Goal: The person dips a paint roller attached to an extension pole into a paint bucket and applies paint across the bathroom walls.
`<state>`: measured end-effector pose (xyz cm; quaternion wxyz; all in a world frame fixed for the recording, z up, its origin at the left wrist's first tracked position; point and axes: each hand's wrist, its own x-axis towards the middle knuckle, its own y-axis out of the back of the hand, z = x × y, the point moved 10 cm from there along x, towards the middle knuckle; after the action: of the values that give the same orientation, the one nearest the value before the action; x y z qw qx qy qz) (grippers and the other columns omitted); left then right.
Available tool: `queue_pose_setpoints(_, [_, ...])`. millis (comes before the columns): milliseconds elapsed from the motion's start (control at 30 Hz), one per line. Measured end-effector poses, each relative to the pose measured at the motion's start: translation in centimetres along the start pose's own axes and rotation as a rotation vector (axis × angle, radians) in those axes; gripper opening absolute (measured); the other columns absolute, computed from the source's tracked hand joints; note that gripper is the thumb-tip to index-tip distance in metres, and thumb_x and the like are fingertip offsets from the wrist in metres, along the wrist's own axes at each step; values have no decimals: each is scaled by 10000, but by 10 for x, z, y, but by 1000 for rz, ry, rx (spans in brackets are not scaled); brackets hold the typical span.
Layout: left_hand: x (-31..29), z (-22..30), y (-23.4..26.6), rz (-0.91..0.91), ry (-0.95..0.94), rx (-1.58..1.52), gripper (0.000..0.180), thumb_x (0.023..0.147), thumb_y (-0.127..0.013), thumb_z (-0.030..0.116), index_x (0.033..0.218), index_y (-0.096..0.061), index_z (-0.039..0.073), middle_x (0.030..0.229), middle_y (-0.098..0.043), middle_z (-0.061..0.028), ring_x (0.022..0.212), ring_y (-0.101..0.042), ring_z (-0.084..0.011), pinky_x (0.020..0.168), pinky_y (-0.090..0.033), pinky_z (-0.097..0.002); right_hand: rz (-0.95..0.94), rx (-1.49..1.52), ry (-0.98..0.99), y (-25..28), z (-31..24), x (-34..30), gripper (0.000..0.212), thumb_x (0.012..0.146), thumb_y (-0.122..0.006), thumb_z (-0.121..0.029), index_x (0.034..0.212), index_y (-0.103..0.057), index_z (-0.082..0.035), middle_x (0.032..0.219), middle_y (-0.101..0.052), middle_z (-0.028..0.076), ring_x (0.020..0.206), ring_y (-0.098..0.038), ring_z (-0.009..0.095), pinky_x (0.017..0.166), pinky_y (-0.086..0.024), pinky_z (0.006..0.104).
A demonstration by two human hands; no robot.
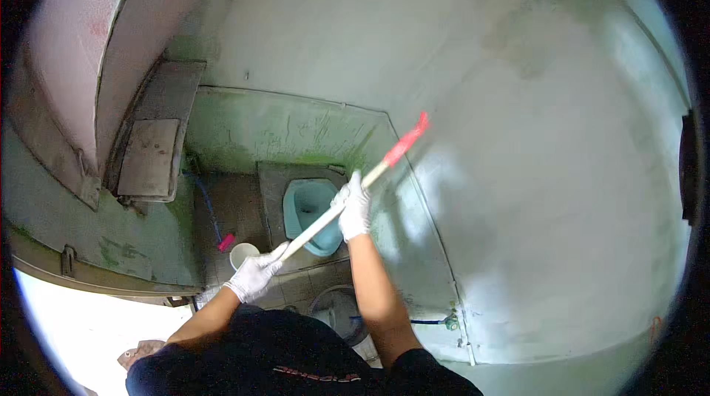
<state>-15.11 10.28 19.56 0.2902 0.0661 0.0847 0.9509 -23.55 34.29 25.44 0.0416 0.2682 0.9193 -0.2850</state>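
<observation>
Left hand [254, 278] and right hand [355, 211] wrap fingers round the long-handled brush [314, 229]; green wall stains [319, 154] at ten o'clock suggest work remains.

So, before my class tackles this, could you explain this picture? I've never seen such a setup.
There's no machine here: it's a person at work. The single picture comes from a wide fisheye camera worn on their head and looking down, so straight edges bend. The left hand and right hand, both white-gloved, grip a pale pole with a red end; the right hand sits nearer that end. Below them are a pale blue squat toilet, a white container and a thin blue item with a pink end.
</observation>
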Motion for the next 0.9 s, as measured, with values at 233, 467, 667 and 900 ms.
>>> queue_pose_setpoints(233, [76, 71, -28, -42, 90, -172, 443, 943, -570, 129, 1375, -474, 120, 1193, -593, 34, 1019, -470, -42, 900, -392, -198, 3, -131, 125, -33, -119, 59, 405, 905, -587, -445, 717, -355, -172, 522, -332, -37, 430, -351, 114, 426, -344, 297])
queue_pose_setpoints(467, [-3, 29, -20, -105, 254, -131, 429, 946, -535, 38, 1364, -502, 130, 1196, -574, 75, 890, -488, -51, 809, -413, -169, 124, -50, -28, 7, -26, 2, 392, 913, -589, -433, 702, -378, -178, 494, -332, -42, 392, -363, 115, 392, -348, 289])
queue_pose_setpoints(667, [55, 74, -36, -13, -64, -92, 452, 951, -544, 87, 1392, -452, 122, 987, -596, 91, 785, -451, -13, 723, -416, -160, -44, -175, 110, -16, -104, 35, 395, 927, -558, -453, 702, -383, -181, 543, -362, -45, 428, -366, 105, 429, -368, 280])
queue_pose_setpoints(900, [51, 67, -31, -13, -11, -165, 445, 937, -564, 71, 1372, -470, 74, 1220, -562, 57, 987, -464, -21, 877, -354, -150, -5, -130, 41, -12, -81, 46, 353, 929, -572, -396, 730, -378, -178, 541, -348, -36, 423, -350, 117, 431, -372, 296])
